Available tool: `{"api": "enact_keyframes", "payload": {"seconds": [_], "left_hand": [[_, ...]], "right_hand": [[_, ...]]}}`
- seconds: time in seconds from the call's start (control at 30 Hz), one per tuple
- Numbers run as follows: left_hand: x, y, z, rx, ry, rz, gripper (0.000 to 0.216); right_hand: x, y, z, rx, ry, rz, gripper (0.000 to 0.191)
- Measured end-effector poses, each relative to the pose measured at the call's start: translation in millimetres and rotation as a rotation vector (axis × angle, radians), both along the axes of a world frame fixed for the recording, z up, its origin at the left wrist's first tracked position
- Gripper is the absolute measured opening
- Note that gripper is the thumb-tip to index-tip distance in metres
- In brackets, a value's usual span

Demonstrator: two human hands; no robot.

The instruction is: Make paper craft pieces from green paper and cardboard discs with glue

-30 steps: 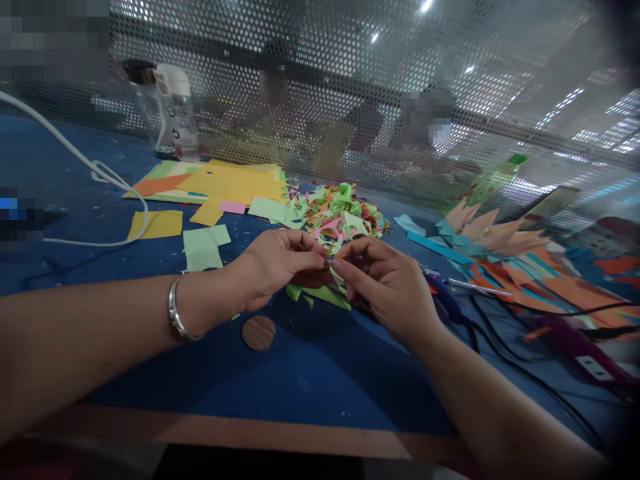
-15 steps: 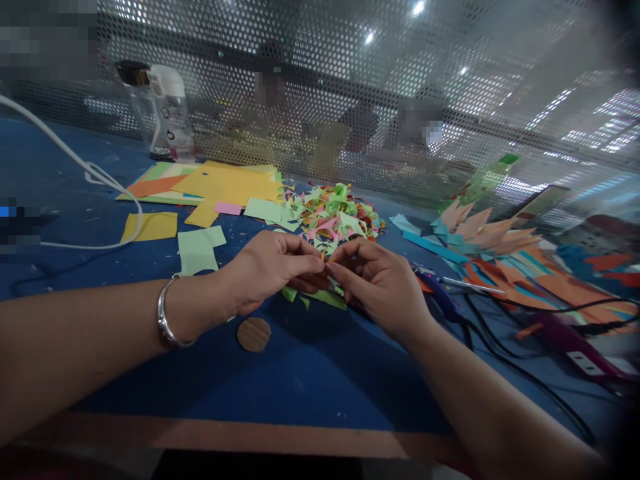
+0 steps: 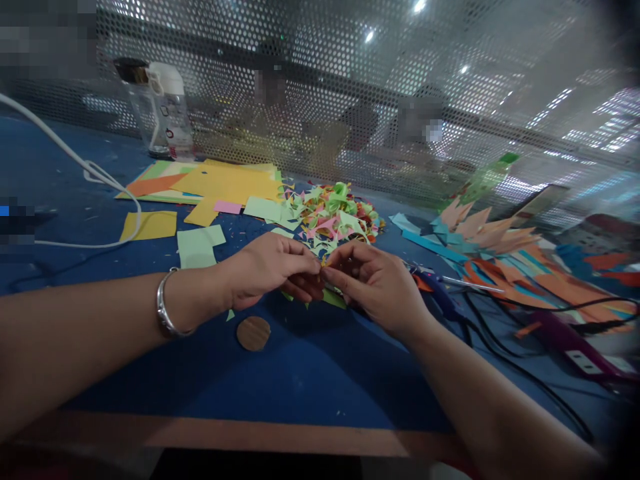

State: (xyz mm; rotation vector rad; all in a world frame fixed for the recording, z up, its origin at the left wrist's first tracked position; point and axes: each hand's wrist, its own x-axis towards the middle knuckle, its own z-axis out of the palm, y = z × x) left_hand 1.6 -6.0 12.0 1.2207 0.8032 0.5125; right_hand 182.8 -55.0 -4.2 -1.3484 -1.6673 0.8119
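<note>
My left hand (image 3: 277,270) and my right hand (image 3: 375,283) meet fingertip to fingertip over the blue table. Between their pinched thumbs and forefingers shows a tiny yellow paper piece (image 3: 324,261), mostly hidden by the fingers. Green paper pieces (image 3: 334,298) lie beneath the hands. A round brown cardboard disc (image 3: 253,333) rests on the table below my left wrist. Just beyond the fingers spreads a heap of curled paper scraps (image 3: 340,213) in green, pink, yellow and red. Close to my right hand lies a dark blue glue gun (image 3: 440,293), partly covered by the hand.
Yellow paper sheets (image 3: 230,181) and pale green squares (image 3: 197,247) lie at the left. Two bottles (image 3: 175,113) stand behind them, near a white cable (image 3: 65,143). Orange and blue cut paper (image 3: 530,267), black cords and a purple power strip (image 3: 575,347) occupy the right. Perforated metal panel (image 3: 320,87) behind.
My fingers have shifted slightly around the small yellow piece, and the left fingers have lowered a little. A small green scrap now shows below my left wrist. The rest looks the same.
</note>
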Motion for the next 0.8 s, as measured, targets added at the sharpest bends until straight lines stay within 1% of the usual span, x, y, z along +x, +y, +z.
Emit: {"api": "enact_keyframes", "payload": {"seconds": [0.13, 0.33, 0.67, 0.8], "left_hand": [[-1.2, 3.0, 1.5, -0.028, 0.003, -0.04, 0.012], [-4.0, 6.1, 2.1, -0.073, 0.0, -0.117, 0.009], [-4.9, 8.5, 3.8, -0.094, -0.008, -0.147, 0.01], [-6.4, 7.3, 4.8, -0.055, -0.019, -0.18, 0.009]], "right_hand": [[0.9, -0.8, 1.4, -0.041, 0.03, 0.015, 0.031], [-0.1, -4.0, 1.5, -0.09, 0.126, 0.071, 0.03], [-1.4, -4.6, 6.5, -0.09, 0.1, 0.042, 0.033], [-2.2, -5.3, 7.7, -0.068, 0.111, 0.041, 0.033]]}}
